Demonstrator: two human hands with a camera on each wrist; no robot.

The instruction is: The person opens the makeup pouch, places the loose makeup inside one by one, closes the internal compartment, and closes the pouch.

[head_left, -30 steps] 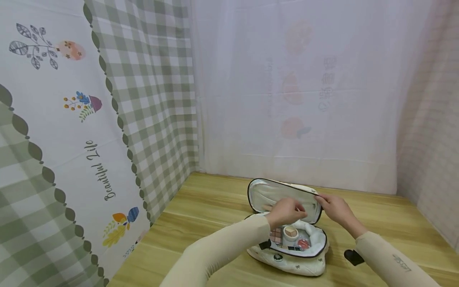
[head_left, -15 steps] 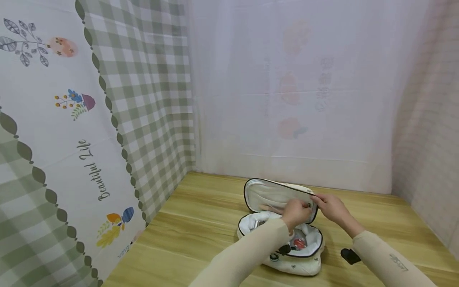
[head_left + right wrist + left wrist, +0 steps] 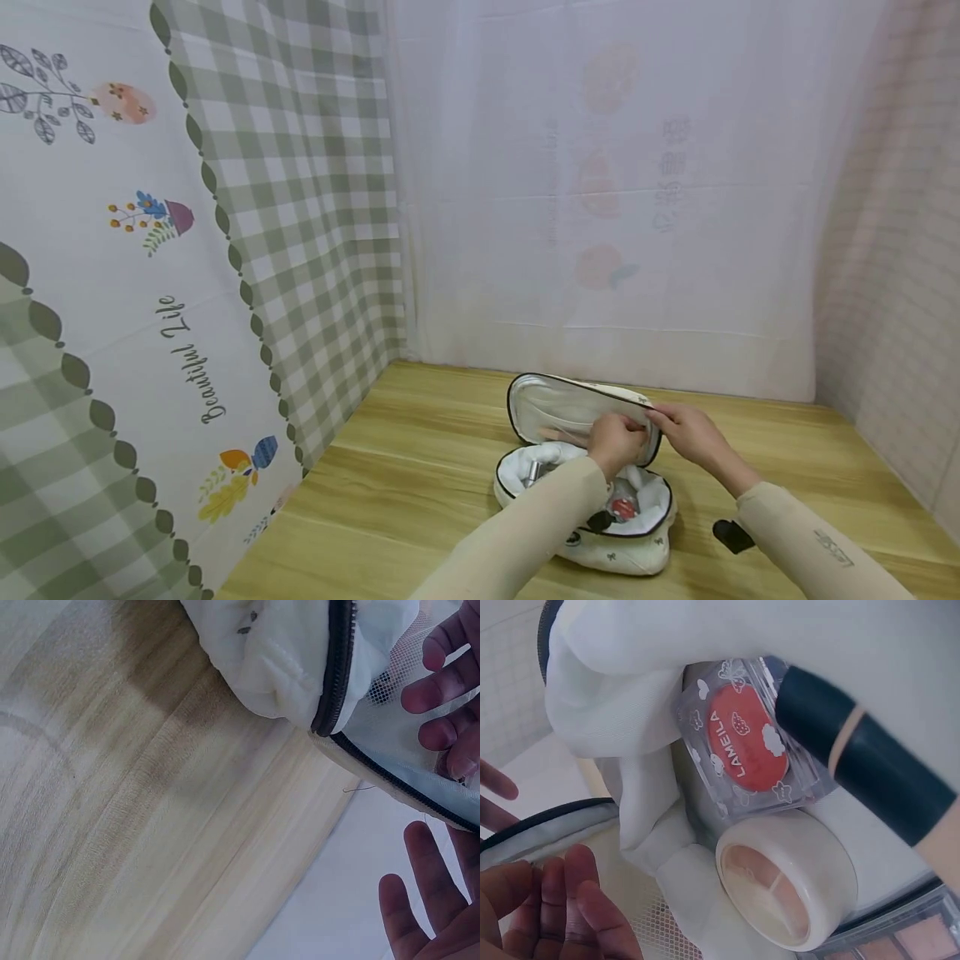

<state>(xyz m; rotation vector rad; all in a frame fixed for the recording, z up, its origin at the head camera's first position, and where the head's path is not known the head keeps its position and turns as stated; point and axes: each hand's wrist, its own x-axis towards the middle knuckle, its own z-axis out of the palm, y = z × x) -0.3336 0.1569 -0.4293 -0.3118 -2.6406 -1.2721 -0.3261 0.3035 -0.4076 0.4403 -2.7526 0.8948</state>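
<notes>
A cream quilted makeup bag (image 3: 618, 557) with black zipper edging stands with its lid (image 3: 555, 412) raised. My left hand (image 3: 617, 442) is at the right part of the lid's inner side, where a mesh pocket (image 3: 660, 926) shows. Thumb and forefinger pinch a small zipper pull, mostly hidden by the fingertips. My right hand (image 3: 693, 433) grips the lid's upper right corner between thumb and fingers. Inside the bag lie a red blush compact (image 3: 746, 739), a round white pot with a puff (image 3: 787, 881) and a dark green capped tube (image 3: 862, 754).
An eyeshadow palette (image 3: 900, 937) lies beside the pot. A silver item (image 3: 533, 473) stands at the bag's left end. The bag is on a wood-grain table (image 3: 397, 475). Checked cloth (image 3: 315, 167) hangs at left, a pale curtain (image 3: 480, 250) behind.
My left hand has slid rightward along the lid's inside towards my right hand, then nearly stopped. The right hand keeps its hold on the lid corner. The head view has shifted slightly.
</notes>
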